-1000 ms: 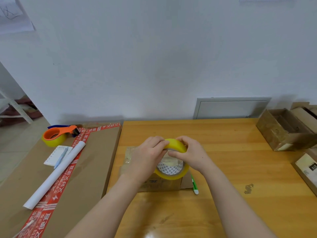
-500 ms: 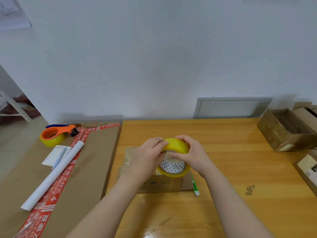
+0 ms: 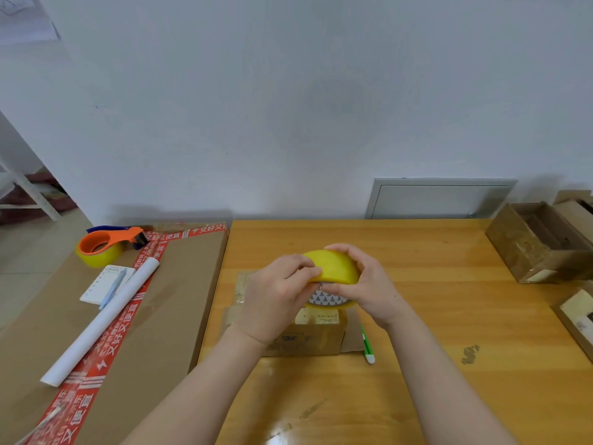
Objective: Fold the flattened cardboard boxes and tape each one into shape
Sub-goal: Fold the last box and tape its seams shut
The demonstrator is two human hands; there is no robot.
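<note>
A yellow tape roll [image 3: 333, 268] with a white patterned core is held upright above a small cardboard box [image 3: 308, 337] at the middle of the wooden table [image 3: 449, 364]. My left hand [image 3: 277, 297] grips the roll's left side, its fingertips pinching at the roll's edge. My right hand [image 3: 369, 284] wraps the right side from above. Much of the box's top is hidden by my hands and the roll.
A green pen [image 3: 366, 346] lies just right of the box. On the left, a big taped carton [image 3: 134, 332] carries an orange tape dispenser [image 3: 107, 245], a notepad [image 3: 104, 284] and a white paper roll [image 3: 102, 322]. Open cardboard boxes [image 3: 539, 242] stand at the right edge.
Both hands keep hold of the tape roll; the roll has tilted a little so more of its yellow outer face shows. The box has not moved.
</note>
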